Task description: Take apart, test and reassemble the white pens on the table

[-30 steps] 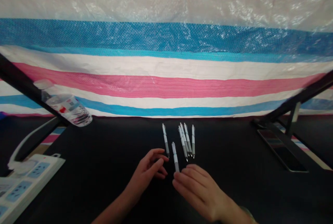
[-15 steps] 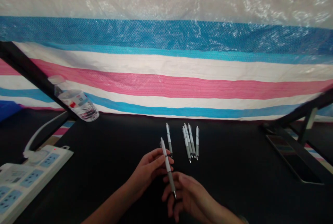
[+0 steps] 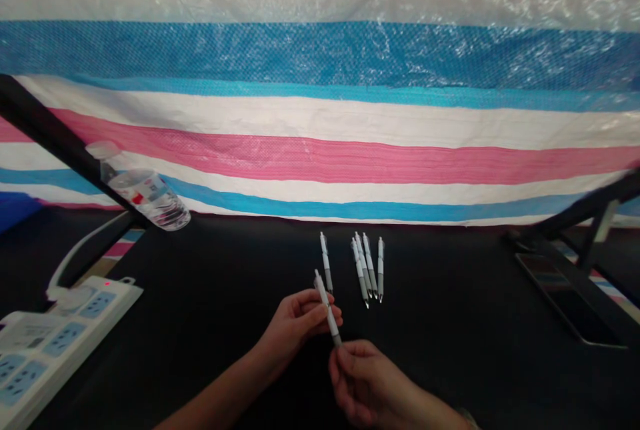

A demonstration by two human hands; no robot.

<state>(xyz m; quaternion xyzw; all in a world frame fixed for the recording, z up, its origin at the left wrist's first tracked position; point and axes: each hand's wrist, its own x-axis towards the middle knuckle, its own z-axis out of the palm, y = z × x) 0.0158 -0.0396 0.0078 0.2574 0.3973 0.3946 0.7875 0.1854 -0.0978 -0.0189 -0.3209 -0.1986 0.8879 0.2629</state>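
A white pen with a grey grip is held slanted between my two hands, its clicker end pointing up and away. My left hand pinches the white barrel near its middle between thumb and fingers. Lower down, my right hand is closed around the grey grip, and the tip is hidden by its fingers. A similar pen lies just beyond my left hand. To its right is a cluster of several matching pens, lying side by side on the black table.
A white power strip with a plugged-in cable lies at the left. A clear water bottle leans by a black bar at the back left. A dark phone rests at the right. A striped plastic sheet hangs behind the table.
My right hand, with fingers loosely spread below the pen before, has closed on its grey grip. The pen and my left hand have shifted slightly right.
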